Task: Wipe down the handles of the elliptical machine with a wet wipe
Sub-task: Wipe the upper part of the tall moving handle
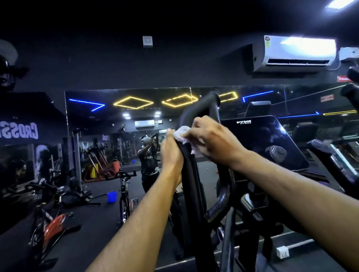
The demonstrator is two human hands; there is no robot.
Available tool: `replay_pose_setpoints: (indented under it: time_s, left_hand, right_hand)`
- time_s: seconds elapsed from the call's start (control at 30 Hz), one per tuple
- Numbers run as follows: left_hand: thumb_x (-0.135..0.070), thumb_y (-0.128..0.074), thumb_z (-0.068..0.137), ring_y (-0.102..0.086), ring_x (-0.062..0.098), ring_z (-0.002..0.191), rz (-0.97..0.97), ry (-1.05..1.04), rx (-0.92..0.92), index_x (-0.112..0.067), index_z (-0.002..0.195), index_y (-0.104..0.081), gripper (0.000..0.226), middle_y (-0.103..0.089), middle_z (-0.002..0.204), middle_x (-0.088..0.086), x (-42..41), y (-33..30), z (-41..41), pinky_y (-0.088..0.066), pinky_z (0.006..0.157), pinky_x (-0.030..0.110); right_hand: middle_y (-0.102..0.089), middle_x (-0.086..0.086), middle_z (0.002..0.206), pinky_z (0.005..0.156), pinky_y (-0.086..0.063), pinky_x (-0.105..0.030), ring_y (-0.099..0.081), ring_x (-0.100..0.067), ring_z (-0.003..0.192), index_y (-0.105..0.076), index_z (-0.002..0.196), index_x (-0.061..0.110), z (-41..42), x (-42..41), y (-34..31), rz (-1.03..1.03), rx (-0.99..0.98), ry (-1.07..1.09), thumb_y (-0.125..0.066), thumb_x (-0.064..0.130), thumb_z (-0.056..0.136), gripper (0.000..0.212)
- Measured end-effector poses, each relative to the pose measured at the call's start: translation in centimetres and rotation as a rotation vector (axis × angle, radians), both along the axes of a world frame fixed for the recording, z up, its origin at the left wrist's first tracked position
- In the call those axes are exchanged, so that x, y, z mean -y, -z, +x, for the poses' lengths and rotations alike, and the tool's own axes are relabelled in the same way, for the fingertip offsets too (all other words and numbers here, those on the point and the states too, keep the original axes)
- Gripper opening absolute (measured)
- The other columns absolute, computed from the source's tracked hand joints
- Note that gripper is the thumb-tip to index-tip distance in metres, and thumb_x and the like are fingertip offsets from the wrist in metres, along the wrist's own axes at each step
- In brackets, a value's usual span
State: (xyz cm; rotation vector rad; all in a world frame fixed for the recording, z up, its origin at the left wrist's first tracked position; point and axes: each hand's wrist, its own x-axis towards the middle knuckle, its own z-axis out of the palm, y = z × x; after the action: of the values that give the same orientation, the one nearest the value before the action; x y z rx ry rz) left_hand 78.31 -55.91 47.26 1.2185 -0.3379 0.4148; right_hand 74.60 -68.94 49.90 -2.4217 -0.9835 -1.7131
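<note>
"VIVA" – console [263, 140]; mirrored "CROSSF" – wall [16, 130].

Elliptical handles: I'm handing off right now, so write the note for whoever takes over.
Left hand: grips the black handle from the left side, steadying it.
Right hand: presses the white wipe against the same handle, fingers curled round it.
Position: the wipe sits on the handle's upper stretch, just below the curved top; the console stands to the right.
Done: cannot tell how much has been wiped.
Left: probably run the wipe down the lower stretch of this handle, then do the other handle, which shows at the right edge of the view.
</note>
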Motion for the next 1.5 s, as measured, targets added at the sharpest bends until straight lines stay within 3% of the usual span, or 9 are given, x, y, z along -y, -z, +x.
replay_pose_setpoints:
  time_s: [0.13, 0.27, 0.4, 0.8, 0.93, 1.03, 1.2, 1.33, 1.5]
  left_hand:
    - [-0.070, -0.026, 0.099, -0.063, 0.030, 0.117, 0.098, -0.158, 0.110, -0.027, 0.127, -0.066, 0.065, -0.067, 0.125, 0.010, 0.5, -0.1, 0.4, -0.050, 0.106, 0.053]
    - [-0.055, -0.033, 0.108, -0.060, 0.020, 0.081, 0.145, -0.250, 0.212, -0.027, 0.088, -0.064, 0.047, -0.062, 0.082, -0.003, 0.3, 0.1, 0.6, -0.047, 0.074, 0.038]
    - [-0.045, -0.036, 0.111, -0.050, 0.015, 0.066, 0.185, -0.325, 0.256, -0.025, 0.072, -0.055, 0.048, -0.053, 0.068, -0.005, 0.1, 0.1, 0.5, -0.038, 0.062, 0.035]
    - [-0.049, -0.038, 0.109, -0.052, 0.016, 0.068, 0.166, -0.305, 0.264, -0.030, 0.071, -0.059, 0.047, -0.056, 0.067, -0.009, 0.2, 0.5, 0.9, -0.039, 0.062, 0.035]
    - [-0.050, -0.037, 0.110, -0.057, 0.017, 0.080, 0.154, -0.280, 0.250, -0.016, 0.101, -0.072, 0.050, -0.063, 0.082, 0.003, 0.2, 0.6, 0.9, -0.044, 0.072, 0.035]
    - [-0.050, -0.037, 0.110, -0.063, 0.033, 0.084, 0.151, -0.314, 0.255, -0.007, 0.111, -0.070, 0.054, -0.069, 0.089, 0.012, 0.1, 0.5, 0.7, -0.049, 0.074, 0.045]
    - [-0.043, -0.037, 0.112, -0.059, 0.019, 0.077, 0.208, -0.367, 0.245, -0.025, 0.084, -0.064, 0.042, -0.061, 0.077, -0.002, 0.1, 0.4, 0.0, -0.041, 0.066, 0.035]
    - [-0.022, -0.049, 0.106, -0.044, 0.007, 0.117, 0.415, -0.771, 0.391, -0.026, 0.130, -0.064, 0.028, -0.054, 0.131, -0.010, 1.2, -0.8, -1.0, -0.035, 0.085, 0.020]
    - [-0.023, -0.050, 0.105, -0.043, 0.018, 0.136, 0.854, -0.865, 0.618, -0.022, 0.152, -0.046, 0.048, -0.049, 0.152, -0.001, 3.7, -5.3, -1.2, -0.036, 0.112, 0.040]
  right_hand:
    - [-0.062, -0.006, 0.093, 0.078, -0.045, -0.025, -0.061, -0.024, 0.088, -0.075, 0.095, 0.006, 1.2, 2.1, -3.4, 0.685, 0.052, -0.049, -0.065, 0.001, 0.089, 0.012]
    - [-0.060, -0.005, 0.102, 0.077, -0.032, -0.013, -0.052, -0.014, 0.089, -0.075, 0.101, 0.011, 1.9, -0.6, -3.8, 0.844, -0.032, -0.024, -0.065, 0.008, 0.093, 0.014]
    - [-0.063, -0.003, 0.102, 0.082, -0.053, -0.032, -0.057, -0.013, 0.091, -0.072, 0.099, 0.013, 2.5, -2.9, -2.4, 0.950, -0.061, -0.123, -0.062, 0.008, 0.093, 0.013]
    - [-0.074, 0.009, 0.084, 0.082, -0.057, -0.021, -0.070, -0.003, 0.083, -0.078, 0.091, 0.019, -1.0, -1.0, -0.1, 0.628, -0.479, -0.119, -0.071, 0.003, 0.085, 0.018]
    - [-0.070, 0.011, 0.079, 0.072, -0.051, -0.009, -0.064, 0.003, 0.075, -0.077, 0.091, 0.018, -0.8, -0.1, -1.8, 0.786, -0.259, -0.125, -0.070, 0.004, 0.086, 0.016]
    - [-0.069, 0.008, 0.080, 0.075, -0.059, -0.025, -0.067, -0.006, 0.077, -0.074, 0.091, 0.017, 0.0, -2.0, -1.6, 0.883, -0.219, -0.153, -0.069, 0.004, 0.088, 0.014]
    - [-0.074, 0.005, 0.086, 0.084, -0.055, -0.026, -0.068, -0.009, 0.084, -0.076, 0.090, 0.015, -0.6, -2.8, 1.3, 0.784, -0.307, -0.153, -0.069, 0.002, 0.086, 0.015]
    - [-0.075, 0.006, 0.082, 0.082, -0.054, -0.017, -0.068, -0.003, 0.080, -0.079, 0.088, 0.016, -2.1, -0.5, 0.7, 0.580, -0.463, -0.103, -0.072, 0.001, 0.082, 0.018]
    - [-0.072, 0.004, 0.079, 0.072, -0.049, -0.013, -0.065, -0.001, 0.072, -0.078, 0.090, 0.016, -1.4, 5.9, -5.4, 0.815, -0.092, -0.155, -0.069, 0.004, 0.084, 0.016]
